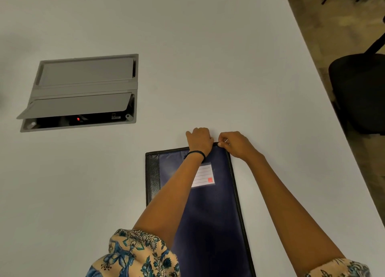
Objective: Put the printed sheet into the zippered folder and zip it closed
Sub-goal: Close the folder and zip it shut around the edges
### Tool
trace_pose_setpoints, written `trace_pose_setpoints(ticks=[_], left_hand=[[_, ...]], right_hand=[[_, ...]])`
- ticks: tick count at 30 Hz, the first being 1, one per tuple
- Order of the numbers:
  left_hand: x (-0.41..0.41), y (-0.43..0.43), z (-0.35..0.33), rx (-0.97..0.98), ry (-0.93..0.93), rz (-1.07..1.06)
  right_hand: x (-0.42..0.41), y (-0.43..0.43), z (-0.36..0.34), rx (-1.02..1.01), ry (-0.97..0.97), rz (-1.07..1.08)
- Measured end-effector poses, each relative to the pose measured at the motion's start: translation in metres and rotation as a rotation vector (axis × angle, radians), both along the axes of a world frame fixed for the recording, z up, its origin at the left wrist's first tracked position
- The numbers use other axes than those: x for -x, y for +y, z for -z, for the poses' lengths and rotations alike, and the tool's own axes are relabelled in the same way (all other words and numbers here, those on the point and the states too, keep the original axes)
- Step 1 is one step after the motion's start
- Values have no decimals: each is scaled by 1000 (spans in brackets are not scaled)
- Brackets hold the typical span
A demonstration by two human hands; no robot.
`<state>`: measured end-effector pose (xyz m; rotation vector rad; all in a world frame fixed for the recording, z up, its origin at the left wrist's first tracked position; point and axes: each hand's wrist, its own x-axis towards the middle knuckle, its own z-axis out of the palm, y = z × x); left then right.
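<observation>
The zippered folder (208, 203) is laid flat on the white table (208, 68), its long axis running away from the person. At its far right corner a small metal zip pull (225, 141) is pinched by the right hand (235, 144), fingers closed on it. The far edge just beside is pressed down by the left hand (200, 140), fingers curled together. The printed sheet is not seen; probably it is inside.

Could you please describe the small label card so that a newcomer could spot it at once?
Start at the dark blue zippered folder lying on the white table. On its cover, just below the left hand, sits the label card: a white lined rectangle with a small red square in its corner.
</observation>
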<state>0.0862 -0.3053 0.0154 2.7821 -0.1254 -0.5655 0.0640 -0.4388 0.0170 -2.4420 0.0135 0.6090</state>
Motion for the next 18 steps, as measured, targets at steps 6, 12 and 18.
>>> trace_pose_setpoints(ticks=[6,12,18], left_hand=[[-3,6,-3,25,91,124],[-18,9,-10,81,308,256],[-26,12,-10,95,272,342]], right_hand=[[-1,3,6,-78,20,121],[2,7,9,-155,60,167],[2,4,10,-149,79,144]])
